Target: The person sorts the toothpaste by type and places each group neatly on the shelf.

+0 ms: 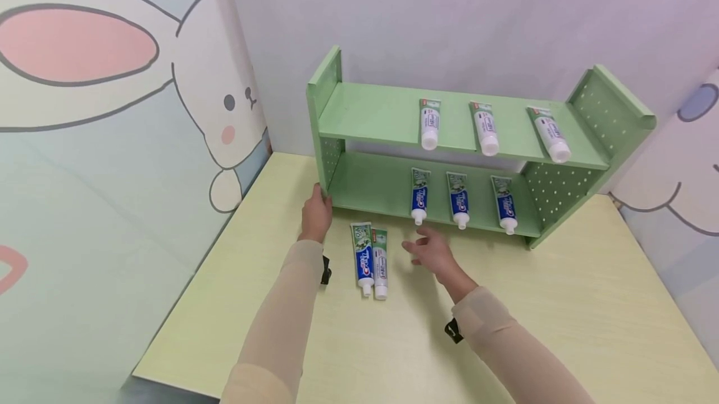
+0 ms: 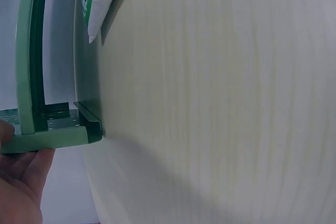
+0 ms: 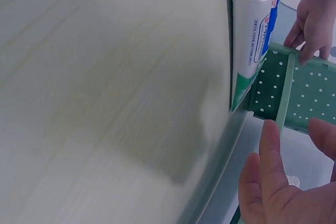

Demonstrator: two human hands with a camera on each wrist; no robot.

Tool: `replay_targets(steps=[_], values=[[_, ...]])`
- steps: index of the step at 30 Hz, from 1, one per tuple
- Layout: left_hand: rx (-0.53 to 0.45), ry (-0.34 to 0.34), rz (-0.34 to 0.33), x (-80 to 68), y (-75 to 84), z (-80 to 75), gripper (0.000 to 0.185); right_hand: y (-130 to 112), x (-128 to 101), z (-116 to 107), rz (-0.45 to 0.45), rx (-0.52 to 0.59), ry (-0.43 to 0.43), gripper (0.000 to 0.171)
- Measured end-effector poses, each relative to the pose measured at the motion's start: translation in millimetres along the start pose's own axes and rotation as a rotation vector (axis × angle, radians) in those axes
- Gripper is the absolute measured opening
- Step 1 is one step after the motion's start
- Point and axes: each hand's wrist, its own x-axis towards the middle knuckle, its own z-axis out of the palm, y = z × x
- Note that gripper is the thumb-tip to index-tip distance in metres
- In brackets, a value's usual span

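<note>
From the head view, our left hand (image 1: 316, 216) grips the green shelf's (image 1: 387, 118) left front corner near the bench's (image 1: 590, 304) far edge; our right hand (image 1: 431, 252) hovers relaxed beside two toothpaste tubes (image 1: 371, 258).

Left wrist: fingers (image 2: 31, 167) clasp the shelf foot (image 2: 58, 135).

Right wrist: fingers (image 3: 269, 153) spread, holding nothing.

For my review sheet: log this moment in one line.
left hand: holds green shelf corner | right hand: open, holds nothing | two toothpaste tubes: on table

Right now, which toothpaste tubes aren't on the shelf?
The two tubes lying side by side on the table: the blue-green tube and the white tube, between both hands. The other six lie on the green shelf.
</note>
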Motion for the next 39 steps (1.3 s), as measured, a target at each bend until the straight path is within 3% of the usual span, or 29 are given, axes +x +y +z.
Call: replay_targets(steps=[11, 19, 32, 39], values=[[-0.009, -0.005, -0.010, -1.3, 0.6, 0.2, 0.032, 1.8, -4.9, 11.3, 0.025, -0.013, -0.020, 0.067], [0.016, 0.018, 0.027, -0.4, 0.1, 0.9, 0.031, -0.7, -7.3, 21.1, 0.029, -0.013, -0.029, 0.066], [0.040, 0.011, 0.005, -2.3, 2.7, 0.9, 0.031, 1.4, -10.9, 33.0, 0.030, -0.031, -0.030, 0.064], [0.008, 0.011, -0.004, -0.9, 0.4, 1.9, 0.032, -0.8, -14.2, 38.5, 0.047, -0.074, -0.053, 0.062]])
